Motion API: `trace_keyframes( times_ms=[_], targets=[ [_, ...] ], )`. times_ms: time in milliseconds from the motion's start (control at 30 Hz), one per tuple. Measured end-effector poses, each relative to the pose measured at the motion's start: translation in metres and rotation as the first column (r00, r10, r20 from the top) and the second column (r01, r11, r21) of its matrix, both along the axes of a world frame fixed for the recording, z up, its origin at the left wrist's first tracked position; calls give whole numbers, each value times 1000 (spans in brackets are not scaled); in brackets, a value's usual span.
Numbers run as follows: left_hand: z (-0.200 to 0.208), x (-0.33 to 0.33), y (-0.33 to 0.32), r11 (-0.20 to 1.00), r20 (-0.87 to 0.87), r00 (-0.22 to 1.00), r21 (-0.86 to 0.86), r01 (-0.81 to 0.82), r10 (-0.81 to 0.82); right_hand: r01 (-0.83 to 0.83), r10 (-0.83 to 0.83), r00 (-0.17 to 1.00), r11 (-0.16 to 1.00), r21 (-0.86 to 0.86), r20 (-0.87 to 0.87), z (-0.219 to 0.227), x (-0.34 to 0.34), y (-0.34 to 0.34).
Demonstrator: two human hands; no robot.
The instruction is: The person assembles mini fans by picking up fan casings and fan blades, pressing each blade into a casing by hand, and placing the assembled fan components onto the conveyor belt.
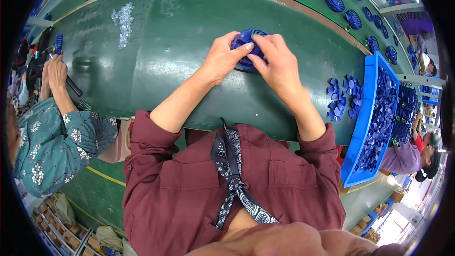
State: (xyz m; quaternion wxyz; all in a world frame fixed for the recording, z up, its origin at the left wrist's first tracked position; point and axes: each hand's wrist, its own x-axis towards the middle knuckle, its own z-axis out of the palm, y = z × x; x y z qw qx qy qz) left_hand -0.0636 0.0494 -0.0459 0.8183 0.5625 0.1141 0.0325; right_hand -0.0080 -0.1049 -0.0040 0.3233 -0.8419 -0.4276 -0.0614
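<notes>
Above the middle of the green table, both my hands are on a round blue plastic part (pixel 245 38) with a ribbed rim. It looks like a small fan housing, though my fingers cover much of it. My left hand (pixel 222 57) grips its left side, the thumb lying across its face. At the right side, my right hand (pixel 280 64) has thumb and fingers bent together over the part. Whether a smaller piece sits between those fingertips is hidden.
A blue tray (pixel 353 154) full of small blue blades stands at the right, with loose blue blades (pixel 337 99) beside it. Small clear pieces (pixel 124 23) lie at the far left. Round blue parts (pixel 334 1) rest on the green belt beyond. A co-worker's hands (pixel 57 73) work at the left.
</notes>
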Motion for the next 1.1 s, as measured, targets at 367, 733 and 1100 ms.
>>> trace_keyframes(
  times_ms=[367,733,1100],
  targets=[
    [12,-6,0,811,74,997,581,-62,24,-87,99,756,995,50,-647,-27,42,-13],
    [36,63,81,381,230,959,882,-276,163,490,-139,619,838,241,-773,-14,133,-51],
    [-22,144,290,-581,238,970,797,-166,49,718,-812,574,562,-411,-109,2,-4,-282]
  ],
)
